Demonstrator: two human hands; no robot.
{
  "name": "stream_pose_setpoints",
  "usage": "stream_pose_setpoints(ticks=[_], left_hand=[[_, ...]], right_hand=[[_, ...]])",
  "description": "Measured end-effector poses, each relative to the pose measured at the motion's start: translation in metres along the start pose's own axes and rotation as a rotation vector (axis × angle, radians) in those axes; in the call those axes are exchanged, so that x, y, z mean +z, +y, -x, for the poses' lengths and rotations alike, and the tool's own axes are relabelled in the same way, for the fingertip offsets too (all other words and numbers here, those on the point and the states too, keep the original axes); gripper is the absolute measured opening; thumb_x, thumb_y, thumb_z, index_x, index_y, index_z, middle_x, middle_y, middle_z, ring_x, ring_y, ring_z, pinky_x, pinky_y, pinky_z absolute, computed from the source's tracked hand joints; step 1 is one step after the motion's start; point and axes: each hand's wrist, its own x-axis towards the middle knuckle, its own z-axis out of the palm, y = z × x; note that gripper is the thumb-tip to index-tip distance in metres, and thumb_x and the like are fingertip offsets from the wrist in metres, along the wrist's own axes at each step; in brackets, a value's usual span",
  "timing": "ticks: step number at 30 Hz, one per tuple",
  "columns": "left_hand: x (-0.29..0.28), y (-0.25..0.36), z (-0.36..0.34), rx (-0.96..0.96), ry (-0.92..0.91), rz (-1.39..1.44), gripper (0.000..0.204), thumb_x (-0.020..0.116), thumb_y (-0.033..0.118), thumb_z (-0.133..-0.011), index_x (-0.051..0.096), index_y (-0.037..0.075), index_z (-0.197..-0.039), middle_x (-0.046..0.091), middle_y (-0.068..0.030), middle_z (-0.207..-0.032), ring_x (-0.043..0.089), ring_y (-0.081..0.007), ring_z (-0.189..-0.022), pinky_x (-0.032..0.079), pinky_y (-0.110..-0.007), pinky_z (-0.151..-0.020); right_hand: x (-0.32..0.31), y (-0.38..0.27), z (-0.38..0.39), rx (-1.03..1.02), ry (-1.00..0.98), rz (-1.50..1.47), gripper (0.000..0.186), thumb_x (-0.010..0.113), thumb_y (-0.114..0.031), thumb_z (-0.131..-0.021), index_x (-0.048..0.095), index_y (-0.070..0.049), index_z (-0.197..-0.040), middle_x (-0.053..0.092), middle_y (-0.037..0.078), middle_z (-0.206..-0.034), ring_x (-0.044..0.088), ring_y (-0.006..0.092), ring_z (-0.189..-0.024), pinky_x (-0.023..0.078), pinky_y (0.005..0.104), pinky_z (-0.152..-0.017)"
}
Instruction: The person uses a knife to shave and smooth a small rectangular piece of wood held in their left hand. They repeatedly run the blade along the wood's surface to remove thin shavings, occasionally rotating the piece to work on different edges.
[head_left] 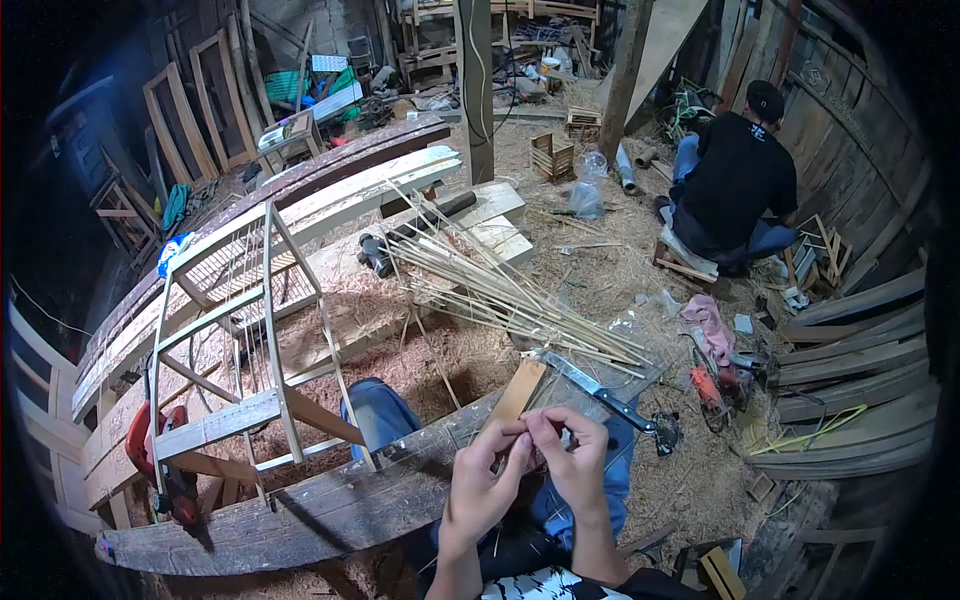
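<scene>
Our 2 hands, the left hand [485,472] and the right hand [572,455], meet in front of us with thumbs and fingers pinched closed, tip to tip. Whatever sits between the fingertips is too small and too covered for us to tell, so we cannot say what they are clamped on. Just beyond them lies a flat piece of wood [521,388], and beside it a knife [592,386] with a black handle slanting down to the right. Farther out, a loose fan of thin sticks [520,308] spreads across the table [330,525], their near ends close to the blade.

On our left a slatted wooden frame [222,418] stands on the planks, near a red tool [140,440]. Behind the sticks rests a dark hammer [376,256]. At the upper right, 1 co-worker [745,185] in black sits facing away.

We judge the step in hand to be fine fingertip work on a small part, with the knife set down. The next move seems to call for a steady pinch from both hands and care around the bare blade.
</scene>
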Motion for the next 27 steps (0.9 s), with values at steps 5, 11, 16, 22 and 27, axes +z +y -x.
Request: stream_pose_setpoints(ticks=[5,11,16,22,27], left_hand=[[-0.012,-0.001,0.002,0.134,-0.151,-0.144,0.014,0.058,0.004,-0.099,0.063,-0.005,-0.108,0.068,-0.0052,-0.078,0.064,-0.0093,-0.074,0.052,-0.026,-0.068],[-0.031,-0.002,0.007,-0.049,-0.125,0.017,0.014,0.056,0.006,-0.1,0.061,-0.004,-0.107,0.067,-0.0069,-0.078,0.061,-0.0089,-0.071,0.049,-0.025,-0.063],[-0.017,0.002,0.002,-0.011,0.023,0.171,0.014,0.055,0.01,-0.102,0.056,-0.002,-0.11,0.067,-0.0064,-0.079,0.051,-0.0049,-0.064,0.041,-0.024,-0.057],[-0.016,-0.014,-0.002,0.059,-0.022,-0.07,0.017,0.066,0.011,-0.096,0.063,-0.004,-0.104,0.072,-0.0081,-0.087,0.061,-0.0078,-0.076,0.048,-0.025,-0.063],[-0.042,-0.028,-0.005,0.033,0.22,-0.543,0.023,0.074,0.014,-0.089,0.068,-0.001,-0.105,0.071,-0.0094,-0.092,0.065,-0.0136,-0.082,0.05,-0.029,-0.071]], right_hand=[[-0.013,0.002,-0.005,-0.101,0.189,-0.16,0.011,0.071,-0.012,-0.092,0.073,-0.001,-0.092,0.068,0.003,-0.086,0.053,0.0058,-0.074,0.04,0.0206,-0.066],[-0.056,-0.005,-0.016,-0.15,0.496,-0.285,0.014,0.07,-0.015,-0.094,0.07,-0.003,-0.1,0.065,0.002,-0.088,0.053,0.006,-0.075,0.043,0.0201,-0.069],[-0.021,-0.006,-0.005,-0.032,0.007,-0.054,0.026,0.072,-0.021,-0.093,0.07,-0.002,-0.11,0.067,0.003,-0.1,0.057,0.0084,-0.088,0.046,0.0214,-0.074],[-0.013,0.002,-0.01,-0.234,0.114,-0.189,0.019,0.059,-0.018,-0.101,0.067,-0.001,-0.104,0.064,0.006,-0.082,0.06,0.0133,-0.072,0.048,0.0261,-0.068],[-0.069,-0.024,-0.008,-0.113,0.377,-0.315,0.024,0.048,-0.021,-0.107,0.063,-0.003,-0.109,0.044,-0.002,-0.065,0.042,0.0061,-0.05,0.035,0.0224,-0.045]])
